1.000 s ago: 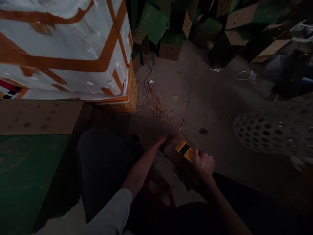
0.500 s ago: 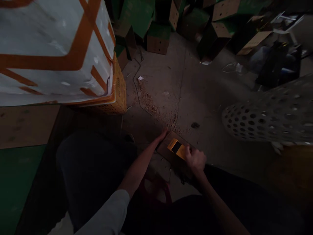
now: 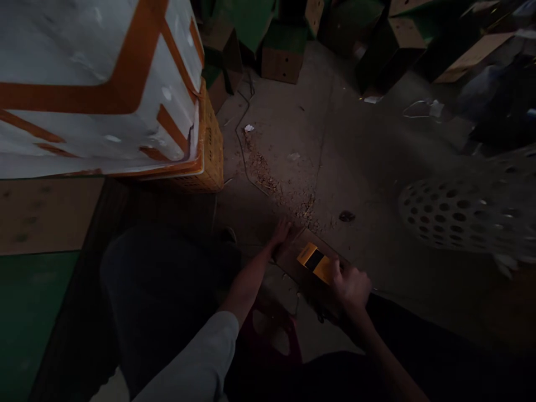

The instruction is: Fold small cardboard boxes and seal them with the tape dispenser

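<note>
My right hand point(image 3: 350, 287) is closed, fingers curled over the end of a flat yellow rectangular object with a black panel point(image 3: 315, 259). That object lies on a flat dark brown board point(image 3: 291, 251), itself on the grey concrete floor point(image 3: 360, 151). My left hand point(image 3: 281, 233) is open, fingers spread, tips at the board's upper edge. Brown wood-chip debris point(image 3: 268, 178) lies just beyond. To the left, a white orange-taped bale point(image 3: 96, 84) sits on an orange plastic crate point(image 3: 211, 162); to the right, a grey perforated drum point(image 3: 456, 209).
</note>
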The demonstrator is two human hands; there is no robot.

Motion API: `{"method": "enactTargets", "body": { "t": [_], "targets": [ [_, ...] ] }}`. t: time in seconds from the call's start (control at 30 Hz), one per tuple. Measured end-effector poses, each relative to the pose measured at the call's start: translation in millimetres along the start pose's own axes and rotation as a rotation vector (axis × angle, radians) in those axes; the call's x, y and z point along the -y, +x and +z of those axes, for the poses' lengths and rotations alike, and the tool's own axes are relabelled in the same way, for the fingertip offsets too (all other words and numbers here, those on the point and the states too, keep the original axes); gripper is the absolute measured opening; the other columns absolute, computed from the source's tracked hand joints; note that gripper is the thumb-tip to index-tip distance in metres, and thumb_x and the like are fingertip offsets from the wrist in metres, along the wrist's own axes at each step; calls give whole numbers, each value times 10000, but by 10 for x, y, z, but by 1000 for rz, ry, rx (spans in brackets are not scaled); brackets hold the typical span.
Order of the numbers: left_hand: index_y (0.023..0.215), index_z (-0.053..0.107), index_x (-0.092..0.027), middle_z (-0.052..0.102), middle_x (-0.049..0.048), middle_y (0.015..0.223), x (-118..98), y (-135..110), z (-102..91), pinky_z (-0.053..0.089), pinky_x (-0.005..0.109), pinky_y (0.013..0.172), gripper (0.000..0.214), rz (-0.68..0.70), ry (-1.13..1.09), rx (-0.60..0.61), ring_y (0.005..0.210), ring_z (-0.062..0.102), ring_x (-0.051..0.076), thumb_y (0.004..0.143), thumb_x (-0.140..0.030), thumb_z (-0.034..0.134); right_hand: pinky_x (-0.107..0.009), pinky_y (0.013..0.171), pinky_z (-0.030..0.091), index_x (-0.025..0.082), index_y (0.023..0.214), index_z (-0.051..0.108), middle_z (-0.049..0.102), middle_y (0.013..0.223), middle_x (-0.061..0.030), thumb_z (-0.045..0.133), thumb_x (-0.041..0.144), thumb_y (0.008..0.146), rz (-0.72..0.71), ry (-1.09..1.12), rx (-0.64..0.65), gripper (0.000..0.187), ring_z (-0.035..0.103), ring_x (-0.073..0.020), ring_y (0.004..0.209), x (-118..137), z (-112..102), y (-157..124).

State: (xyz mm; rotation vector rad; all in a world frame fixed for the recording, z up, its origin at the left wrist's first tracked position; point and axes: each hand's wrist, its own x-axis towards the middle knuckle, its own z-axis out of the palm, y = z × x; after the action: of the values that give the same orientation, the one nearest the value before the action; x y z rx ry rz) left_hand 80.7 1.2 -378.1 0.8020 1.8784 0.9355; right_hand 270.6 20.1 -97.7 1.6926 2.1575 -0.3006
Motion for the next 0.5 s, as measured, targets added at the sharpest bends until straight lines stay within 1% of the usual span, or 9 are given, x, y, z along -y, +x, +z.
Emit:
{"method": "enactTargets", "body": {
  "t": [0.07, 0.13, 0.2, 0.27, 0.3, 0.37, 0.43, 0.5],
  "targets": [
    [1531, 370, -118, 291, 166, 1648, 51, -31, -103, 175, 455, 1277, 601, -19, 25, -37, 1564, 169, 237, 974, -344, 394, -425, 763, 494, 93, 1024, 790, 724, 892, -265, 249, 509, 1031, -2, 2, 15, 682, 705, -341, 824, -1, -5, 20],
    [1505, 402, -75, 298, 200, 1635, 92, -89, -221, 192, 432, 1275, 604, -56, 42, -77, 1558, 192, 249, 928, -246, 451, -432, 773, 497, 102, 1044, 789, 722, 911, -270, 239, 514, 1032, 0, 7, 30, 687, 704, -343, 837, -5, -5, 46],
    [1440, 479, -42, 396, 249, 1566, 111, -175, -327, 262, 446, 1246, 548, -128, 45, -106, 1507, 323, 279, 914, -190, 437, -444, 771, 501, 108, 1034, 792, 716, 897, -274, 226, 527, 1031, 13, 10, 41, 705, 699, -347, 837, -9, 1, 73],
    [1332, 579, -41, 557, 266, 1419, 90, -292, -402, 369, 479, 1174, 461, -200, 28, -101, 1374, 510, 300, 939, -185, 385, -447, 765, 504, 108, 1015, 796, 713, 878, -271, 216, 534, 1029, 18, 8, 43, 719, 694, -340, 825, -10, 4, 92],
    [1273, 620, -53, 625, 251, 1336, 60, -362, -426, 414, 480, 1133, 434, -220, 14, -85, 1296, 579, 295, 955, -194, 360, -440, 761, 504, 111, 1010, 797, 714, 874, -264, 215, 535, 1028, 14, 8, 40, 720, 692, -333, 817, -8, 3, 95],
    [1176, 675, -94, 706, 194, 1217, -32, -520, -454, 467, 450, 1075, 418, -211, -16, -35, 1186, 651, 264, 985, -233, 330, -419, 746, 498, 118, 995, 799, 719, 877, -251, 210, 538, 1027, -4, 4, 34, 725, 692, -320, 806, 4, -8, 86],
    [1125, 702, -131, 729, 150, 1192, -157, -676, -472, 472, 416, 1069, 429, -158, -34, 12, 1166, 660, 241, 1004, -290, 323, -401, 721, 484, 116, 980, 799, 723, 887, -252, 199, 536, 1029, -30, -5, 19, 734, 693, -323, 807, 26, -25, 62],
    [1108, 719, -163, 730, 124, 1213, -302, -790, -498, 457, 401, 1086, 445, -90, -37, 46, 1192, 649, 239, 1009, -353, 329, -389, 702, 467, 117, 990, 795, 725, 903, -255, 199, 519, 1033, -51, -11, -3, 720, 694, -326, 816, 51, -40, 33]
  ]
}}
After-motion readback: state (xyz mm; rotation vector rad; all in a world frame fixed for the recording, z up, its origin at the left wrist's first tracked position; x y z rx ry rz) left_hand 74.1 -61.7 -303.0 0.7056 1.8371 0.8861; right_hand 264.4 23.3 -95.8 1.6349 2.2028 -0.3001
